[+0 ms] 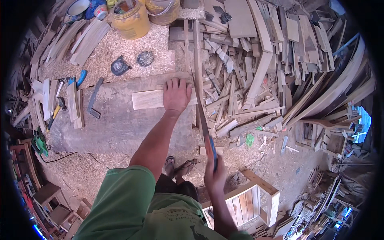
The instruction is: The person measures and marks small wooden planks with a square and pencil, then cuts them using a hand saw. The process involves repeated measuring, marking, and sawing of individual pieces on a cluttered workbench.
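A short pale wooden board (148, 100) lies across the worn workbench (120, 128), its right end near the bench's right edge. My left hand (177, 95) lies palm down over the board, fingers stretched toward its far edge and slightly apart. A handsaw (205, 127) with a blue and dark handle is in my right hand (216, 176), fingers wrapped round the grip. Its long blade points away from me and passes by the board's right end; whether the teeth touch the wood I cannot tell.
On the bench's left lie a metal try square (94, 100), a hammer (55, 114) and a blue-handled tool (81, 78). A green power tool (40, 142) sits by the left edge. Yellow buckets (130, 22) stand beyond the sawdust. Offcuts (236, 88) heap up rightward; a wooden frame (244, 204) stands near my right arm.
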`<state>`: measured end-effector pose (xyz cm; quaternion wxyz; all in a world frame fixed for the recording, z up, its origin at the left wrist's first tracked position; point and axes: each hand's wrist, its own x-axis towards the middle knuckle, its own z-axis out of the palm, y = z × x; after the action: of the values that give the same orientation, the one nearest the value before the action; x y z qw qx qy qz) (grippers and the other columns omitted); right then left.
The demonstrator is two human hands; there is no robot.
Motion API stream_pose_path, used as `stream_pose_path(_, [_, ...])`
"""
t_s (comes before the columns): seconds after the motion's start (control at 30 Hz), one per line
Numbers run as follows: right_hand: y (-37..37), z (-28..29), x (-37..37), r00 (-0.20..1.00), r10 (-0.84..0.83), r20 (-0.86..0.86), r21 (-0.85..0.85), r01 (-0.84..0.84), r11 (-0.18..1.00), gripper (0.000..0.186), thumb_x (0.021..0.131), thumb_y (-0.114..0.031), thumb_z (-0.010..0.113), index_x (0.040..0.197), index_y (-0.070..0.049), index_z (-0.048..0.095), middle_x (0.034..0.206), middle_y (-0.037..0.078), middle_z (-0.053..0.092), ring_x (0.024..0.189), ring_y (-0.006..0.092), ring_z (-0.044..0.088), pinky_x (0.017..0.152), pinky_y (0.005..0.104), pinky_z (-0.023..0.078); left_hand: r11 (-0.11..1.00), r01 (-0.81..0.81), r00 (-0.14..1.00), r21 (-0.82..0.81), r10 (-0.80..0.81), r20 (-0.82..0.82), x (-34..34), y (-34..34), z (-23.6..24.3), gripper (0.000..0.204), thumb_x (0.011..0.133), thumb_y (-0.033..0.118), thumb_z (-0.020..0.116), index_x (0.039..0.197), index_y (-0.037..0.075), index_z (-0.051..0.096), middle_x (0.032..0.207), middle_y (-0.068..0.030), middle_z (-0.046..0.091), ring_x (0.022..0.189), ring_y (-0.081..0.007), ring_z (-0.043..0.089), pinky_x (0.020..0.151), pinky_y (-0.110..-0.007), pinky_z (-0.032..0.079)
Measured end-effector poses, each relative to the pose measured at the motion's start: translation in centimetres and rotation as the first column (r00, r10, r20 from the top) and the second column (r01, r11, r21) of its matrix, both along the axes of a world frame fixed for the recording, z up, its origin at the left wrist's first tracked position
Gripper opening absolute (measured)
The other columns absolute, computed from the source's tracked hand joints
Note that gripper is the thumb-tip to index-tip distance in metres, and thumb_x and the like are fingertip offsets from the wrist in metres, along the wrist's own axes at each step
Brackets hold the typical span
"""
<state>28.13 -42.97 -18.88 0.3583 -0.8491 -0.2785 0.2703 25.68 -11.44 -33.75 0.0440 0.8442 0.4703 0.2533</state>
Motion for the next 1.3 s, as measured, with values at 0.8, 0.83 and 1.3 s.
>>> stream_pose_path(0.8, [9.3,-0.7,2.7,0.992,0.088,0.093,0.143,-0.1,0.985,0.032,0.117,-0.03,0.058,0.12,0.0,0.07,0.077,0.028,0.07,0.07,0.0481,0.073,0.062,0.0551,0.052,0.997,-0.02,0.998,-0.079,0.015,-0.057,-0.8,0.1,-0.5,0.025,0.105,0.03,0.065,0.117,0.008,0.067,0.12,-0.0176,0.062,0.116,-0.0385,0.059,0.106,-0.054,0.047])
stream_pose_path(0.83, [4.7,1.5,1.3,0.999,0.048,0.011,0.082,-0.049,0.995,0.032,0.116,-0.029,0.059,0.123,0.0,0.071,0.076,0.027,0.069,0.068,0.0467,0.073,0.061,0.0547,0.052,0.997,-0.025,0.997,-0.074,0.02,-0.068,-0.5,0.3,-0.2,0.025,0.104,0.03,0.065,0.117,0.008,0.067,0.12,-0.0176,0.062,0.116,-0.0385,0.059,0.106,-0.054,0.047])
stream_pose_path(1.3, [10.1,-2.4,3.4,0.978,0.1,0.184,0.259,-0.147,0.955,0.033,0.116,-0.03,0.06,0.114,0.002,0.069,0.083,0.028,0.072,0.077,0.0529,0.072,0.066,0.0558,0.054,0.999,-0.024,0.999,-0.039,0.022,-0.049,-0.7,0.1,-0.8,0.027,0.106,0.03,0.063,0.119,0.008,0.068,0.12,-0.0183,0.062,0.118,-0.0388,0.059,0.108,-0.055,0.046])
